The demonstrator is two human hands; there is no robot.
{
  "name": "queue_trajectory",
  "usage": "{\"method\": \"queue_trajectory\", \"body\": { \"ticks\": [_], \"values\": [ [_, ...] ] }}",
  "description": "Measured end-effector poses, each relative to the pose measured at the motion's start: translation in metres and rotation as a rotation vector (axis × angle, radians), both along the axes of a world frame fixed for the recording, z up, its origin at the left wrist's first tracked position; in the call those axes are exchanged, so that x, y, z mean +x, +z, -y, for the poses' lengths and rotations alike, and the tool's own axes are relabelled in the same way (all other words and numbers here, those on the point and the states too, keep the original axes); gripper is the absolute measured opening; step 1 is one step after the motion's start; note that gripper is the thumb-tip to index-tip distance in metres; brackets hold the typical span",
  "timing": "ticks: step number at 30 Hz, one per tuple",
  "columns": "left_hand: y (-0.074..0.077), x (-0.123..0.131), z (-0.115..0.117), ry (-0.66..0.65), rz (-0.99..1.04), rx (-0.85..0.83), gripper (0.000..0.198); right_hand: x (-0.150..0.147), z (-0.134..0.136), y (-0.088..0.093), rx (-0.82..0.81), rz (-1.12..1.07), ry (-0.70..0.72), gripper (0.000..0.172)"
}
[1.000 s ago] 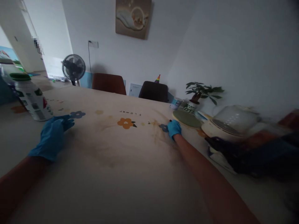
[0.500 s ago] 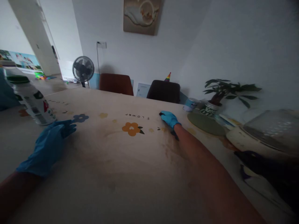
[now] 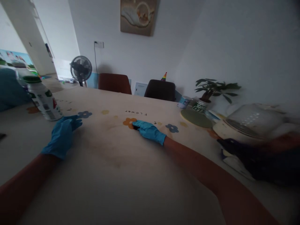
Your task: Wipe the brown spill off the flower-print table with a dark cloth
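My right hand (image 3: 148,129), in a blue glove, lies low over the table with its fingers closed on something dark (image 3: 135,127). Most of that thing is hidden under the palm, so its kind does not show. The fingertips reach the printed orange flower (image 3: 128,122) on the pale tablecloth (image 3: 112,181). My left hand (image 3: 63,134), gloved in blue too, rests on the cloth with fingers stretched out and holds nothing. Just beyond it stands a white bottle with a green cap (image 3: 45,100). Brownish smears mark the cloth between the hands.
On the right are a green round mat (image 3: 196,118), a potted plant (image 3: 202,104), a blue-and-white can (image 3: 184,102), a pale pot with a clear lid (image 3: 236,129) and a blurred black object (image 3: 243,156). Two chairs (image 3: 114,83) and a fan (image 3: 81,69) stand beyond the table.
My right hand has swept left and nearer across the cloth, from right of the lettering to the orange flower. My left hand stays open by the bottle. The view has shifted slightly.
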State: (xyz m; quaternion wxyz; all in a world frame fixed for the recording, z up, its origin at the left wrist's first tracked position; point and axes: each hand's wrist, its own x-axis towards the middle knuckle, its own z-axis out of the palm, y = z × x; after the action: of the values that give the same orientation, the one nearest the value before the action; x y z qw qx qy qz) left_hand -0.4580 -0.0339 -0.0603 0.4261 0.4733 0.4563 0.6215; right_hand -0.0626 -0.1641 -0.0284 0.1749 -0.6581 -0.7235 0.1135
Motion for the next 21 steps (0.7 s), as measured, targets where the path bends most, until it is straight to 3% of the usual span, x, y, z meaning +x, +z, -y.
{"method": "queue_trajectory", "body": {
  "ticks": [6, 11, 15, 21],
  "values": [
    [0.008, 0.006, 0.005, 0.001, 0.037, -0.051, 0.027, -0.029, 0.076, -0.005, -0.017, 0.006, 0.079, 0.063],
    [0.01, 0.009, 0.006, 0.016, 0.057, -0.055, 0.023, -0.014, 0.117, -0.017, -0.028, 0.078, 0.052, 0.064],
    [0.012, 0.012, 0.006, 0.015, 0.075, -0.04, 0.019, 0.026, 0.108, -0.022, -0.025, 0.16, -0.061, 0.064],
    [0.016, 0.012, 0.009, 0.012, 0.093, -0.062, 0.019, 0.092, 0.061, -0.006, -0.037, 0.142, -0.301, 0.063]
  ]
}}
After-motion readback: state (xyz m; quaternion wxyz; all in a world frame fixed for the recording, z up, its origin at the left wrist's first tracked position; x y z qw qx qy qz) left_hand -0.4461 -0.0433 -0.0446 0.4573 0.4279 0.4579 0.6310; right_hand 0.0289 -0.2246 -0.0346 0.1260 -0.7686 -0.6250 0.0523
